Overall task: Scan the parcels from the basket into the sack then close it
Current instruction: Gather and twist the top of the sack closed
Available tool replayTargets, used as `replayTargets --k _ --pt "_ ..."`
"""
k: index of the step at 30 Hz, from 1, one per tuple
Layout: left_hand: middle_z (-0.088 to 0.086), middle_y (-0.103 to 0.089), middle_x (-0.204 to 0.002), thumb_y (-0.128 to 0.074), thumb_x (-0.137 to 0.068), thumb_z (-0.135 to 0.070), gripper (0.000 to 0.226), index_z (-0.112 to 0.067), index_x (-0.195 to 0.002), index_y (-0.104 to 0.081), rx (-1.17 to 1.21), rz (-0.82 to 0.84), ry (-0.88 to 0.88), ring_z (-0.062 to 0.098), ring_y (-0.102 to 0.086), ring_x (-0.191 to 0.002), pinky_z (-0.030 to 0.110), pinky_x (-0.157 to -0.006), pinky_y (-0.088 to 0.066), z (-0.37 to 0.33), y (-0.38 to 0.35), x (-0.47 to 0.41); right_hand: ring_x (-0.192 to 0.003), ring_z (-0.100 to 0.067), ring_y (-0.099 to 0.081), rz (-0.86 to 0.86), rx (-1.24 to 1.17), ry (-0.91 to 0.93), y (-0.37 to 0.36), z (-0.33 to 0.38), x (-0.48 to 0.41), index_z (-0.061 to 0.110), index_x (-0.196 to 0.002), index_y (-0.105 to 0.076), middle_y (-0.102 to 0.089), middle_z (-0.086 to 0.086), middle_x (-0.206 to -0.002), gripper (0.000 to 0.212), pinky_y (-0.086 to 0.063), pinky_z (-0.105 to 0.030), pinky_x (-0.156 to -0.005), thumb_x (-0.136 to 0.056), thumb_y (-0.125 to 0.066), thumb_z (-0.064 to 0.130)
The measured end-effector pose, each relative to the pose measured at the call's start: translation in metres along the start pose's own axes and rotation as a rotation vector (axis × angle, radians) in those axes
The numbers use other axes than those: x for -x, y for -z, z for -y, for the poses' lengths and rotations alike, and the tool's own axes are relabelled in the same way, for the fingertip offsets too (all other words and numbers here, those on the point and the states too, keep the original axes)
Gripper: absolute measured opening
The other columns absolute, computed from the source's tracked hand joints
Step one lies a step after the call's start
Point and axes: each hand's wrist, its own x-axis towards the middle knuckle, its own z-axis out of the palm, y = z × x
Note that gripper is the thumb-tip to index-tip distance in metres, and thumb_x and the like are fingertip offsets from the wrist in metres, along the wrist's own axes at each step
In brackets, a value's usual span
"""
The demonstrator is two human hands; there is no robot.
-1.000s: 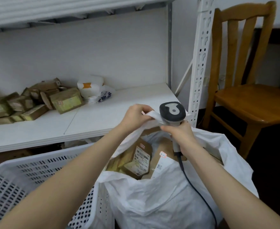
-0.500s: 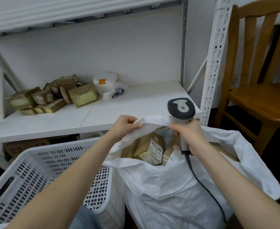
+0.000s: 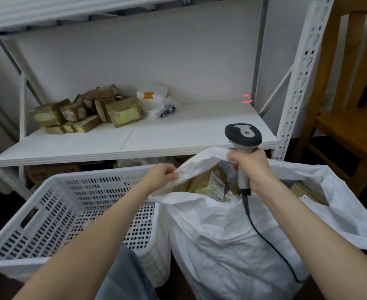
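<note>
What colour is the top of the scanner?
The scanner top is black with a light grey inset, clearest in the head view.

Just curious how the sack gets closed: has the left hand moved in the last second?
Yes. The left hand slid left and down off the shelf edge toward the basket rim, pinching the sack.

The white sack (image 3: 232, 234) stands open, just beside the white basket (image 3: 80, 174) with holes in its walls. Brown parcels (image 3: 208, 185) with white labels lie inside the sack. The grey scanner (image 3: 243, 137) stands upright over the sack's mouth, and its black cord (image 3: 262, 239) hangs down the front.
</note>
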Motion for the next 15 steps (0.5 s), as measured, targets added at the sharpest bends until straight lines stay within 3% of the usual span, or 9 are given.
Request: replayTargets --k 3,5,6,8,10,13,15 --pt "0.006 -0.055 -0.065 -0.055 -0.097 -0.017 0.022 -0.011 -0.076 -0.056 0.532 -0.222 0.095 0.013 -0.058 -0.052 0.031 -0.061 -0.053 -0.017 0.014 -0.002 -0.060 -0.014 -0.059 0.052 0.010 0.014 -0.001 -0.005 0.011 0.006 -0.092 -0.064 -0.064 -0.005 -0.071 0.015 -0.048 -0.027 -0.056 -0.079 -0.072 0.004" --pt "0.005 -0.049 -0.063 -0.053 -0.098 -0.015 0.023 -0.009 -0.075 -0.055 0.798 -0.318 0.112 0.011 -0.050 -0.049 0.029 -0.058 -0.055 -0.038 0.030 -0.005 -0.058 -0.012 -0.060 0.077 -0.001 0.026 -0.003 -0.007 0.015 0.007 -0.090 -0.065 -0.065 -0.003 -0.070 0.014 -0.047 -0.025 -0.054 -0.079 -0.073 0.003" --pt "0.004 -0.049 -0.064 -0.054 -0.097 -0.015 0.021 -0.009 -0.077 -0.056 0.805 -0.334 0.081 0.012 -0.048 -0.053 0.027 -0.057 -0.054 -0.046 0.035 -0.007 -0.057 -0.010 -0.060 0.073 -0.001 0.029 -0.003 -0.007 0.016 0.007 -0.090 -0.065 -0.065 -0.002 -0.070 0.014 -0.046 -0.024 -0.053 -0.079 -0.072 0.003" --pt "0.002 -0.054 -0.071 -0.058 -0.095 -0.018 0.010 -0.010 -0.091 -0.063 0.638 -0.285 0.012 0.011 -0.050 -0.061 0.024 -0.058 -0.050 -0.049 0.039 -0.007 -0.058 -0.010 -0.060 0.049 0.003 0.036 -0.002 -0.007 0.017 0.007 -0.091 -0.064 -0.064 -0.002 -0.071 0.014 -0.047 -0.024 -0.053 -0.079 -0.072 0.003" --pt "0.004 -0.062 -0.090 -0.061 -0.093 -0.028 0.028 -0.014 -0.117 -0.062 0.502 -0.238 0.010 0.014 -0.057 -0.079 0.025 -0.072 -0.046 -0.033 0.030 -0.002 -0.064 -0.013 -0.060 0.025 -0.006 0.038 0.003 -0.008 0.017 0.006 -0.094 -0.064 -0.064 -0.004 -0.075 0.017 -0.048 -0.027 -0.059 -0.080 -0.072 0.003" --pt "0.009 -0.052 -0.135 -0.051 -0.096 -0.042 0.051 -0.020 -0.142 -0.044 0.632 -0.295 0.229 0.024 -0.049 -0.123 0.035 -0.098 -0.040 -0.001 0.007 0.015 -0.062 -0.014 -0.060 0.013 -0.001 0.041 0.011 -0.010 0.022 0.006 -0.091 -0.064 -0.064 -0.007 -0.075 0.014 -0.051 -0.028 -0.062 -0.080 -0.071 0.001" --pt "0.008 -0.039 -0.148 -0.040 -0.098 -0.051 0.057 -0.021 -0.147 -0.035 0.752 -0.242 0.423 0.030 -0.040 -0.133 0.046 -0.103 -0.036 0.010 -0.013 0.020 -0.053 -0.008 -0.061 0.038 0.014 0.041 0.014 -0.011 0.026 0.006 -0.088 -0.064 -0.063 -0.006 -0.071 0.011 -0.050 -0.024 -0.056 -0.080 -0.071 0.002"
